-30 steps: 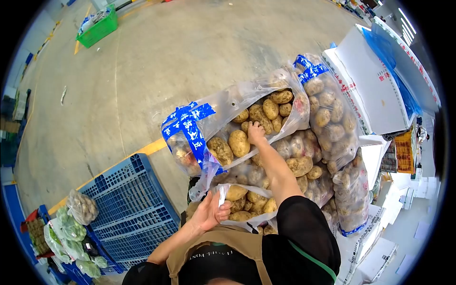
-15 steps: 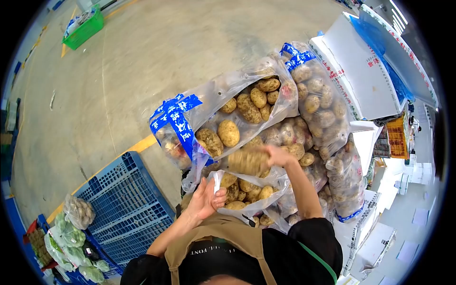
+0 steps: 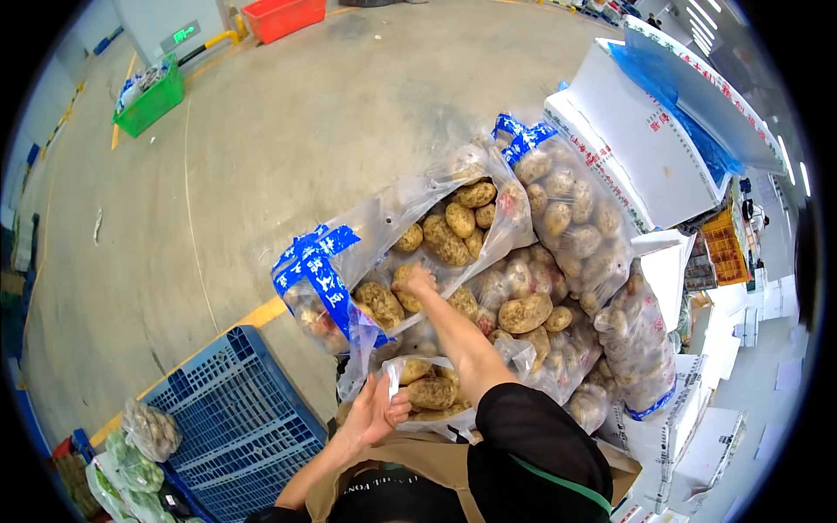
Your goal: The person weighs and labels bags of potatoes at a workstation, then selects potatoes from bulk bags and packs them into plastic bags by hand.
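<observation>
My left hand (image 3: pixel 377 411) is closed on the rim of a small clear plastic bag (image 3: pixel 451 424), which holds several potatoes (image 3: pixel 432 393). Beyond it, my right hand (image 3: pixel 418 280) reaches through the torn opening of a large clear sack (image 3: pixel 418 193) with blue tape. Its fingers are closed around a potato (image 3: pixel 403 288), partly covering it. Beside that one lies a bigger, dirt-marked potato (image 3: pixel 378 305). Further up in the same opening are several more potatoes (image 3: pixel 446 241). Loose potatoes (image 3: pixel 526 313) rest on another sack to the right.
More full potato sacks (image 3: pixel 580 209) are stacked at the right, against white foam boxes (image 3: pixel 645 122). A blue plastic pallet (image 3: pixel 235 410) lies on the floor at left, near bagged vegetables (image 3: pixel 135 462). Green (image 3: pixel 150 100) and red (image 3: pixel 283 19) bins stand further off.
My right hand has moved from above the small bag, where it held a blurred potato, up and left onto a potato in the large sack. My left hand keeps its hold. The view has tilted up.
</observation>
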### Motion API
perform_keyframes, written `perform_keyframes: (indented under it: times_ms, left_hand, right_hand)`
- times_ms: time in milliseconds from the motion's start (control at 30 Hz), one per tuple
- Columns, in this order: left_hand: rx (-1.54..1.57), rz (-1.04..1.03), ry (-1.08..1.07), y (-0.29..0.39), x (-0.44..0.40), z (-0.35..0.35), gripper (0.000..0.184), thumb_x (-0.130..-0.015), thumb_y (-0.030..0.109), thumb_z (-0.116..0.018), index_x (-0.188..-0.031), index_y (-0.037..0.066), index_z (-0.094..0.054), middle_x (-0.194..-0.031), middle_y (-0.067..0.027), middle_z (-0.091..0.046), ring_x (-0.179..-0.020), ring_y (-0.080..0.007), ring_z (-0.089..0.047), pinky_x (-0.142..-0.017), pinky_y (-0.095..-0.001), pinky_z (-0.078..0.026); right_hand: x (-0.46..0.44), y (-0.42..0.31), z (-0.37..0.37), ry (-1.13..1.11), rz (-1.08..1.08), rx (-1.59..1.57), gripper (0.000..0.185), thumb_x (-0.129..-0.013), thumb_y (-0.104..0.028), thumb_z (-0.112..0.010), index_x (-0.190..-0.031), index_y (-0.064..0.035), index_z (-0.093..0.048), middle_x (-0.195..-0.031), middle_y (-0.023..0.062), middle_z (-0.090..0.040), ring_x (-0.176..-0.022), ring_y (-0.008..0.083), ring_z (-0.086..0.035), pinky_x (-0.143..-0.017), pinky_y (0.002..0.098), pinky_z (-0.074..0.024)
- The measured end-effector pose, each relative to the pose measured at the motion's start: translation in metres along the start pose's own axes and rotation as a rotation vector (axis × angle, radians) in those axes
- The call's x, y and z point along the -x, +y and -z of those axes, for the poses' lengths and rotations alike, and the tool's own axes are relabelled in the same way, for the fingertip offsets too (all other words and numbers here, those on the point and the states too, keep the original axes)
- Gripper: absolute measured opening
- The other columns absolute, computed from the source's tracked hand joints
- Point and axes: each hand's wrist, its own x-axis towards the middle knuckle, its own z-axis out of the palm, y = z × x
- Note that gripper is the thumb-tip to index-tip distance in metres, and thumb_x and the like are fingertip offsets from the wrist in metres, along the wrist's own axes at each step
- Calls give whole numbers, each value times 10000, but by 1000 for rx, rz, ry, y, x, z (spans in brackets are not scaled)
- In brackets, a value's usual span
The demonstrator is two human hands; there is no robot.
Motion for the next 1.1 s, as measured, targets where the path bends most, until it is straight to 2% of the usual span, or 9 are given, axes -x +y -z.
perform_keyframes:
  times_ms: [200,300,467,533,600,667,800,933,1100]
  left_hand:
    - [18,-14,17,1,-7,11,747,-784,590,-603,-1377,254,-298,-789,9,-385,-631,-87,-358,-566,-220,-314]
    - [20,-8,97,1,-9,6,794,-753,604,-626,-1380,248,-295,-781,3,-399,-609,-87,-359,-543,-223,-307]
    - [-120,93,-28,-4,-7,-6,890,-700,691,-606,-1404,309,-220,-747,13,-378,-567,-76,-375,-527,-203,-333]
    - [-180,198,-87,-9,-3,-11,951,-642,720,-623,-1408,374,-178,-745,13,-376,-541,-72,-380,-500,-202,-334]
    - [-268,253,-193,-12,-3,-9,979,-687,741,-571,-1428,371,-48,-764,5,-359,-563,-77,-353,-537,-210,-320]
    - [-279,269,-193,-11,-6,-5,986,-687,741,-572,-1429,371,-38,-758,4,-361,-560,-78,-354,-536,-210,-323]
    - [-334,311,-179,-15,-3,-16,997,-689,748,-563,-1435,367,-23,-752,1,-365,-547,-80,-336,-531,-211,-320]
    - [-418,392,-177,-26,10,-40,1029,-683,752,-565,-1448,345,-10,-724,-6,-373,-530,-86,-325,-501,-211,-303]
    - [-449,402,-150,-15,33,-62,1071,-656,726,-624,-1456,305,-49,-647,-19,-377,-482,-98,-332,-451,-220,-277]
  right_hand:
    - [44,30,59,-308,257,-1021,727,-651,-65,-791,-1268,-11,-410,-1126,134,-580,-970,220,-599,-799,345,-533]
    - [96,66,96,-567,516,-1345,809,-647,-102,-782,-1336,-57,-361,-1159,118,-555,-1019,244,-576,-870,388,-517]
    - [180,127,110,-673,857,-668,969,-608,-378,-810,-1379,-51,-323,-1263,164,-481,-1151,276,-491,-1005,433,-405]
    - [206,156,65,-724,692,-480,954,-593,-440,-812,-1339,-29,-383,-1285,167,-465,-1188,292,-453,-1018,423,-369]
    - [216,190,14,-442,1006,-241,851,-629,-432,-798,-1283,-17,-448,-1275,168,-471,-1204,300,-430,-1027,412,-336]
    - [236,206,-5,-407,614,-681,726,-684,-408,-765,-1231,-14,-495,-1276,169,-464,-1231,308,-395,-1052,412,-294]
    - [260,270,-56,-159,370,-620,665,-810,-333,-660,-1361,-76,-390,-1392,171,-363,-1323,330,-300,-1083,424,-254]
    - [276,326,-66,-239,181,-236,660,-847,-391,-578,-1387,-86,-352,-1375,267,-375,-1290,386,-343,-1094,407,-246]
    - [307,402,36,-301,-98,116,648,-826,-344,-569,-1330,16,-380,-1190,294,-526,-1096,444,-507,-946,465,-410]
